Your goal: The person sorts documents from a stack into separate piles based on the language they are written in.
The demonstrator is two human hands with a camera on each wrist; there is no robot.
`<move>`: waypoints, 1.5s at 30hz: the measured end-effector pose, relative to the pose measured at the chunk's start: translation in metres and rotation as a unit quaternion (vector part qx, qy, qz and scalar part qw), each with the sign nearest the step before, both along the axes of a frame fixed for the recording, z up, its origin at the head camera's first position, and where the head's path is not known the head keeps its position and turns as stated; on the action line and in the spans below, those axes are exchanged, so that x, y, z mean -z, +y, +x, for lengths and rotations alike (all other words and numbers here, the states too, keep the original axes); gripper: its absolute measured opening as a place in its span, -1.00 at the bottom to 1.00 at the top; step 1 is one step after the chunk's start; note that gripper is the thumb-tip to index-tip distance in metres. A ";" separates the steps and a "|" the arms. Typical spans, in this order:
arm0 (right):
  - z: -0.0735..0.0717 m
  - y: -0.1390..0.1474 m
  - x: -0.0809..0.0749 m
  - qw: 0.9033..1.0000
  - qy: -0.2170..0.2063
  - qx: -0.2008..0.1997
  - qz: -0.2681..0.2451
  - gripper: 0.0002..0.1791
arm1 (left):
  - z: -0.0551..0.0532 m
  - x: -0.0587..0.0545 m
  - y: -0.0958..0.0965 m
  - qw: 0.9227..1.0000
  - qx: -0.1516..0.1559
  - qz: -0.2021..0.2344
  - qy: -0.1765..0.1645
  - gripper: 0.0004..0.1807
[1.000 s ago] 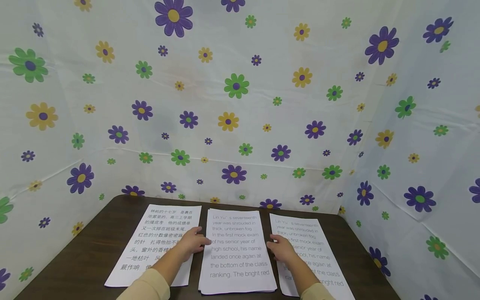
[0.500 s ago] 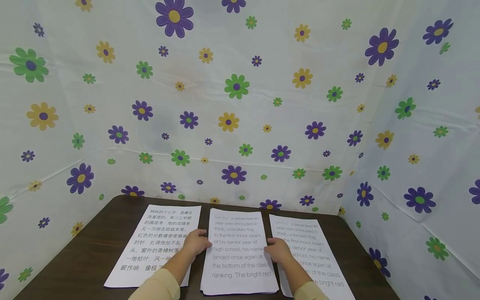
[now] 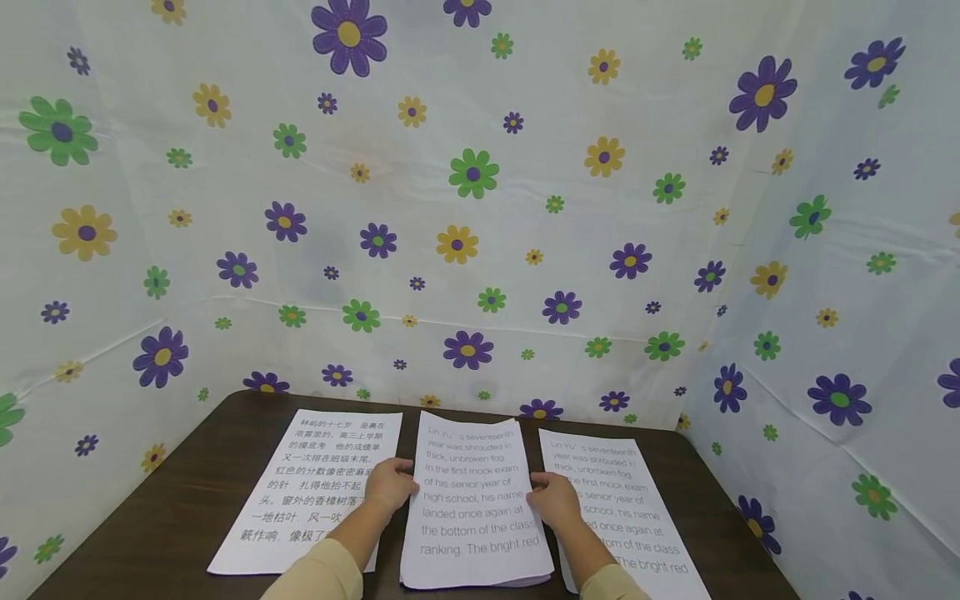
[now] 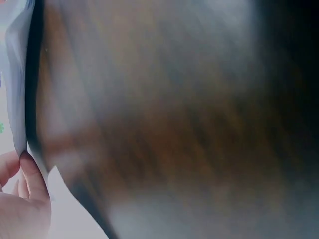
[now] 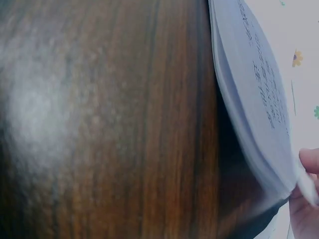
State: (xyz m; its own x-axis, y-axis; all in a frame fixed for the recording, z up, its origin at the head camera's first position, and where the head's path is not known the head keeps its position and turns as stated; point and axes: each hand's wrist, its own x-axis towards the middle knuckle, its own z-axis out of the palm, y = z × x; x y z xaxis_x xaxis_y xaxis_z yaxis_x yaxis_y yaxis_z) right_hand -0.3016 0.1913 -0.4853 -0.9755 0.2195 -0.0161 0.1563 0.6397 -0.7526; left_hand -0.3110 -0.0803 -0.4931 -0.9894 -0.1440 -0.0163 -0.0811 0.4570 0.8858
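A stack of white sheets (image 3: pixel 468 504) printed with English text is in the middle of the head view. My left hand (image 3: pixel 390 485) pinches its left edge and my right hand (image 3: pixel 557 498) pinches its right edge. In the left wrist view the thumb and fingers of the left hand (image 4: pixel 27 196) meet at the paper edge (image 4: pixel 16 84). The right wrist view has the sheets (image 5: pixel 259 114) bowed up off the table, with the right hand (image 5: pixel 305 214) gripping their side at the frame edge. How many sheets are held cannot be told.
On the left lie sheets with Chinese text (image 3: pixel 300 483), partly under my left forearm. Another English-text stack (image 3: pixel 645 517) lies right, partly under my right forearm. The dark wooden table (image 3: pixel 180 500) meets a flower-patterned cloth (image 3: pixel 525 275) at the back and sides.
Both hands have closed in on the middle stack from its two sides. Its top sheets have risen a little, and their far edge now curves upward. The side stacks have not moved.
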 end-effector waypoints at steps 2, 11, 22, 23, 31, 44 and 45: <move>0.000 -0.001 0.000 1.000 0.007 0.006 -0.004 -0.58 | -0.001 -0.001 -0.001 1.000 -0.005 0.001 0.004 -0.48; 0.000 -0.008 0.001 0.997 0.020 0.025 -0.063 -0.59 | 0.000 -0.010 -0.005 1.000 -0.021 0.015 0.017 -0.53; -0.003 -0.010 -0.006 0.993 0.006 0.013 -0.113 -0.57 | -0.004 -0.014 -0.012 0.996 -0.009 0.087 0.007 -0.49; -0.003 -0.010 -0.007 0.993 0.006 0.012 -0.114 -0.56 | -0.004 -0.015 -0.012 0.995 -0.007 0.094 0.007 -0.49; -0.004 -0.004 -0.014 0.991 0.010 -0.008 -0.131 -0.53 | -0.001 -0.024 -0.016 0.990 0.009 0.137 0.018 -0.45; -0.001 0.006 -0.025 0.985 0.018 -0.032 -0.166 -0.42 | 0.000 -0.030 -0.014 0.985 0.025 0.172 0.022 -0.45; 0.000 0.007 -0.026 0.985 0.018 -0.030 -0.168 -0.42 | 0.000 -0.030 -0.013 0.984 0.029 0.175 0.025 -0.45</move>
State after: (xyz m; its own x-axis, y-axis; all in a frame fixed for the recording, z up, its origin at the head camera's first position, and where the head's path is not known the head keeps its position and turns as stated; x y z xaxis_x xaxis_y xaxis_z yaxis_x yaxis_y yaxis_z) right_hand -0.3018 0.1983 -0.4592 -0.9877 0.1504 -0.0426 0.0949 0.3605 -0.9279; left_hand -0.3107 -0.0937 -0.4626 -0.9966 -0.0820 -0.0070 -0.0173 0.1259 0.9919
